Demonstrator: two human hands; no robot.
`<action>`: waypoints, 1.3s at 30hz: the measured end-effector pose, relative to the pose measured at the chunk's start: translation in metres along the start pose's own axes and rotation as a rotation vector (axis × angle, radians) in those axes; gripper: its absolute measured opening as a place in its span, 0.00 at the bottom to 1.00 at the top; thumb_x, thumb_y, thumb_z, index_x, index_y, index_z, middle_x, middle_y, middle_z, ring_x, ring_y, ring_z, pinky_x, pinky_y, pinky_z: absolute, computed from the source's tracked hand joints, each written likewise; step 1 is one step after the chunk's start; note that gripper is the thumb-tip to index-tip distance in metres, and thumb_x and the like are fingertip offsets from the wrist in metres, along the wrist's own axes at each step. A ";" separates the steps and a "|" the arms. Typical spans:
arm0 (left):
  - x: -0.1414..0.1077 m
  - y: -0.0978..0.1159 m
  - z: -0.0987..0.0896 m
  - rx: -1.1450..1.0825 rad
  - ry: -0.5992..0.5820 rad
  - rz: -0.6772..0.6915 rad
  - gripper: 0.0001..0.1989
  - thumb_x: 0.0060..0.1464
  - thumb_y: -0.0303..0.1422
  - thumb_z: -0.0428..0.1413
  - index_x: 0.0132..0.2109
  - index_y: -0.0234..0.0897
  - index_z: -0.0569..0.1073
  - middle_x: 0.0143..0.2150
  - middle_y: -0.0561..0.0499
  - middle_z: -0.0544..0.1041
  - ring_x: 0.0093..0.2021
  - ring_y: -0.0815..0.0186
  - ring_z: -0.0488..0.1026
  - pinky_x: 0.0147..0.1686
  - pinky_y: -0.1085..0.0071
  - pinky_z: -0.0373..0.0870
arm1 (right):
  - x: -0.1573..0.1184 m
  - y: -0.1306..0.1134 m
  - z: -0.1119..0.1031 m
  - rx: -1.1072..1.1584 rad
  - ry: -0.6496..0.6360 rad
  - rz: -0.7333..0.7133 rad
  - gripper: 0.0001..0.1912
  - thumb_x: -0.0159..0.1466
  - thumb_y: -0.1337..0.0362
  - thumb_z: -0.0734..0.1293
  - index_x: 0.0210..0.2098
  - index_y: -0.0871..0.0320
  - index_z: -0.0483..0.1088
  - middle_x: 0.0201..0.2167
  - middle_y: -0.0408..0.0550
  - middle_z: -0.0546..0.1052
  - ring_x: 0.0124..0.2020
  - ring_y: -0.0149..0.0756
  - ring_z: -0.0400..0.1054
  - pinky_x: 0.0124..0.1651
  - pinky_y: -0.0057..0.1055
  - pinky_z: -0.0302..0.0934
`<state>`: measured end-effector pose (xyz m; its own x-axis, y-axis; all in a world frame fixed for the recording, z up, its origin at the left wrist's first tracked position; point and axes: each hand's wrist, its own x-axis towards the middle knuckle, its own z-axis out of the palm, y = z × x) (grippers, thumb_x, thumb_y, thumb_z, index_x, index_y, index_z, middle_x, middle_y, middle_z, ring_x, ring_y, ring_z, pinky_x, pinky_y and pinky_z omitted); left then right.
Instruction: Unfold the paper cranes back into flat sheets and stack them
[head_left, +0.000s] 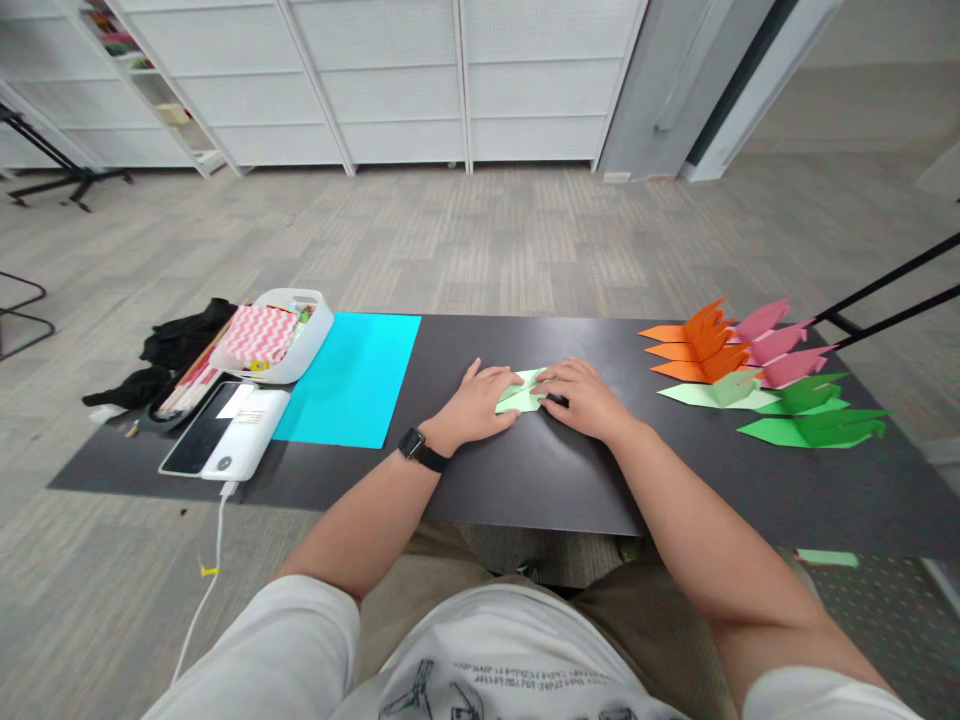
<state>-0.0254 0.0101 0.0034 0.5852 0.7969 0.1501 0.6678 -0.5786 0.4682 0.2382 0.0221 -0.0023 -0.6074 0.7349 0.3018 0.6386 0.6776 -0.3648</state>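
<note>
Forearms slant in from both near corners toward the middle of the table, the left wrist bearing a watch. Both hands lie low, palms down: left hand on the paper's left end, thumb nearer the body, one finger apart; right hand with fingers bent over the right end, beside a small dark item. Whether either pinches the paper, I cannot tell. Pale green paper lies between them, partly folded; the step looks like flattening or shaping a fold. A clean crease calls for one hand steadying, the other pressing along the edge. Beyond the right hand, folded birds stand grouped.
</note>
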 end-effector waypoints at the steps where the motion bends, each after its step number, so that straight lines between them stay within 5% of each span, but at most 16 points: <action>1: 0.000 0.000 0.000 0.000 -0.005 0.000 0.22 0.62 0.35 0.60 0.62 0.44 0.72 0.65 0.45 0.77 0.73 0.54 0.67 0.79 0.39 0.42 | 0.000 0.000 0.000 0.004 -0.015 -0.007 0.11 0.69 0.63 0.70 0.48 0.45 0.83 0.53 0.47 0.83 0.56 0.47 0.72 0.66 0.54 0.57; 9: -0.005 0.000 -0.005 0.061 0.046 0.025 0.11 0.63 0.36 0.59 0.51 0.48 0.81 0.62 0.52 0.81 0.71 0.52 0.67 0.78 0.35 0.34 | -0.001 0.000 0.000 0.005 -0.029 0.010 0.09 0.69 0.61 0.71 0.46 0.45 0.83 0.50 0.48 0.83 0.54 0.47 0.73 0.69 0.56 0.55; 15: -0.004 0.001 -0.006 0.066 0.039 0.040 0.14 0.64 0.37 0.61 0.56 0.48 0.78 0.58 0.52 0.83 0.64 0.56 0.72 0.78 0.41 0.42 | -0.001 -0.001 0.000 -0.001 -0.025 0.017 0.07 0.69 0.60 0.71 0.44 0.46 0.83 0.49 0.47 0.83 0.54 0.47 0.73 0.70 0.55 0.53; 26: -0.001 -0.003 -0.002 0.011 0.062 0.019 0.06 0.67 0.36 0.58 0.43 0.46 0.81 0.57 0.56 0.84 0.61 0.59 0.74 0.77 0.42 0.44 | 0.001 -0.003 0.001 -0.018 -0.011 -0.002 0.06 0.69 0.60 0.73 0.44 0.49 0.83 0.47 0.48 0.83 0.51 0.46 0.74 0.60 0.47 0.58; 39: 0.003 0.000 0.001 -0.053 0.048 -0.032 0.14 0.65 0.31 0.57 0.55 0.47 0.78 0.57 0.52 0.82 0.63 0.59 0.74 0.78 0.46 0.47 | 0.000 -0.007 0.006 -0.001 0.054 0.048 0.06 0.70 0.60 0.71 0.38 0.51 0.80 0.49 0.51 0.79 0.53 0.47 0.72 0.59 0.47 0.60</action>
<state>-0.0232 0.0124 0.0034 0.5405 0.8228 0.1755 0.6598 -0.5440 0.5184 0.2306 0.0174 -0.0055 -0.5494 0.7672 0.3309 0.6673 0.6412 -0.3788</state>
